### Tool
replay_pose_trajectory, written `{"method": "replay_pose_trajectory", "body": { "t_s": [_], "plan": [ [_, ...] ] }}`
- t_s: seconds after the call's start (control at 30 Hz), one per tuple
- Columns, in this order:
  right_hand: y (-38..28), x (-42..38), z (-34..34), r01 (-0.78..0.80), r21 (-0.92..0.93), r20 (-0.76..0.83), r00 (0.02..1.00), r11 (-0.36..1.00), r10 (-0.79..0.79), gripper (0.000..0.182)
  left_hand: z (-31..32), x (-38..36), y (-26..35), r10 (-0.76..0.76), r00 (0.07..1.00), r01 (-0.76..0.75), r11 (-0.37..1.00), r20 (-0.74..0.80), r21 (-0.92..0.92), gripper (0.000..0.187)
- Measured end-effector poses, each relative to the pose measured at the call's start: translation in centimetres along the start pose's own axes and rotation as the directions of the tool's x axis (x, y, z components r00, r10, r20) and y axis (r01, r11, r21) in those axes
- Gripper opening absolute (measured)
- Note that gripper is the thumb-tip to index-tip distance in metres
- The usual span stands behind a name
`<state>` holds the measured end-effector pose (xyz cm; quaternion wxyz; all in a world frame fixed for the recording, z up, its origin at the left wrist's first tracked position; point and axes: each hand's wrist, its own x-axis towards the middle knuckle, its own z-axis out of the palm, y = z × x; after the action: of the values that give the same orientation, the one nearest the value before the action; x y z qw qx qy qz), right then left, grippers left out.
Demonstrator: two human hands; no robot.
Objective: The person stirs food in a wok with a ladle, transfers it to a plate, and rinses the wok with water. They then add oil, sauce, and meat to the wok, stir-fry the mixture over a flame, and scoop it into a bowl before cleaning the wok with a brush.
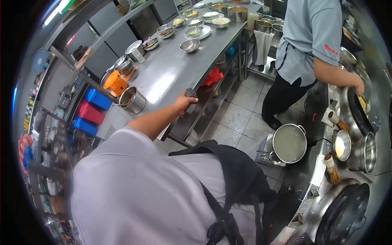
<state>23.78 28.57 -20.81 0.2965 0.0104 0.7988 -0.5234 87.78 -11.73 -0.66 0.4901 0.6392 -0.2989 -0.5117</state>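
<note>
My left hand (183,103) is closed around a wadded dark grey cloth (190,101) at the front edge of the long steel table (163,77). Part of the cloth shows beyond my fingers. Nearest to it on the tabletop is a small steel bowl (190,45). Below the table's edge, a red plastic bag (212,76) lies on the lower shelf. My right hand is out of view; my pale shirt and black apron fill the lower middle.
An orange container (116,83) and a steel pot (132,100) stand at the table's left end, with bowls of food at its far end. A co-worker (309,36) reaches over the stove on the right. A large pot of cloudy liquid (289,143) stands low beside the stove.
</note>
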Motion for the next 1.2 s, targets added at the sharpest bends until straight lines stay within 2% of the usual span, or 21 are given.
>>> {"method": "replay_pose_trajectory", "body": {
  "t_s": [0.07,0.17,0.27,0.33,0.37,0.43,0.47,0.53,0.57,0.6,0.67,0.77,0.83,0.87,0.9,0.97,1.0,1.03,1.07,1.1,1.2],
  "plan": [
    [2.0,2.2,-0.8,-0.058,0.136,0.017,0.998,0.989,0.056,0.045,0.4,-2.7,1.3,0.008,0.996,-0.006,1.0,-0.088,0.021,0.042],
    [6.7,5.7,-3.1,-0.073,0.335,0.046,0.997,0.94,0.061,0.044,0.4,-4.3,1.1,-0.008,0.998,0.011,0.999,-0.06,0.049,0.042],
    [13.4,9.7,-5.1,-0.047,0.612,0.146,0.988,0.789,-0.054,0.043,2.5,-6.3,1.7,-0.094,0.988,0.113,0.981,-0.124,0.155,0.049],
    [19.3,9.6,-6.0,-0.02,0.773,0.156,0.975,0.634,-0.159,0.042,3.0,-4.6,1.0,-0.162,0.981,0.135,0.966,0.11,0.218,0.043],
    [20.6,10.1,-8.0,0.008,0.672,0.186,0.966,0.74,-0.179,0.049,4.9,-5.1,0.7,-0.233,0.944,0.195,0.965,0.234,0.176,0.04],
    [14.5,6.8,-5.9,-0.14,0.391,-0.048,0.984,0.91,0.173,0.06,6.8,-4.1,-0.9,-0.131,0.979,0.09,0.965,0.155,0.248,0.044],
    [14.1,5.4,-7.3,-0.139,0.4,-0.058,0.983,0.906,0.176,0.06,8.5,-3.6,-1.5,-0.129,0.977,0.084,0.964,0.167,0.253,0.044],
    [13.1,7.0,-5.9,-0.454,0.399,0.078,0.882,0.796,0.464,0.054,11.4,-3.8,-1.2,-0.202,0.961,0.126,0.929,0.191,0.348,0.047],
    [13.4,8.1,-5.7,-0.499,0.361,0.072,0.857,0.788,0.51,0.056,12.2,-3.6,-1.5,-0.203,0.929,0.1,0.943,0.31,0.317,0.05],
    [13.0,7.6,-5.8,-0.495,0.254,0.03,0.862,0.831,0.505,0.059,12.1,-3.5,-1.7,-0.189,0.885,0.064,0.955,0.426,0.29,0.053],
    [17.7,9.8,-7.2,-0.555,0.295,0.146,0.831,0.778,0.537,0.083,13.9,-3.4,-2.7,-0.187,0.932,0.074,0.936,0.309,0.344,0.047],
    [14.5,3.9,-6.7,-0.482,0.461,0.211,0.875,0.745,0.436,0.082,16.6,-4.2,-2.6,-0.197,0.923,0.09,0.946,0.33,0.313,0.056],
    [13.2,0.9,-6.5,-0.42,0.679,0.207,0.897,0.603,0.391,0.079,17.5,-3.5,-3.5,-0.216,0.9,0.113,0.954,0.378,0.277,0.057],
    [11.5,-1.3,-6.5,-0.406,0.688,0.198,0.902,0.601,0.383,0.079,18.4,-4.5,-3.0,-0.228,0.881,0.127,0.958,0.414,0.257,0.057],
    [9.1,-3.6,-6.3,-0.369,0.82,0.199,0.901,0.439,0.385,0.072,18.9,-4.0,-3.6,-0.262,0.855,0.158,0.954,0.448,0.256,0.095],
    [8.9,-5.0,-7.4,-0.3,0.921,0.194,0.906,0.248,0.375,0.064,20.1,-3.0,-5.3,-0.281,0.819,0.148,0.946,0.501,0.289,0.08],
    [9.4,-5.4,-8.8,-0.32,0.895,0.327,0.945,0.312,0.031,0.061,21.0,-2.7,-5.8,-0.29,0.79,0.136,0.942,0.54,0.307,0.074],
    [11.0,-5.2,-10.6,-0.288,0.881,0.415,0.853,0.376,-0.317,0.059,22.0,-2.1,-6.5,-0.314,0.778,0.135,0.93,0.544,0.343,0.067],
    [9.6,-6.8,-11.4,-0.115,0.857,0.159,0.986,0.502,-0.045,0.055,23.1,-1.5,-7.2,-0.338,0.766,0.134,0.916,0.548,0.378,0.06],
    [6.6,-9.0,-11.2,-0.05,0.74,-0.053,0.99,0.671,0.132,0.05,24.2,-1.2,-7.4,-0.339,0.738,0.062,0.895,0.583,0.441,0.061],
    [0.1,-12.8,-11.4,0.037,0.423,-0.323,0.94,0.906,0.113,0.038,28.6,-1.3,-5.9,-0.333,0.57,-0.145,0.86,0.752,0.49,0.07]
  ]
}}
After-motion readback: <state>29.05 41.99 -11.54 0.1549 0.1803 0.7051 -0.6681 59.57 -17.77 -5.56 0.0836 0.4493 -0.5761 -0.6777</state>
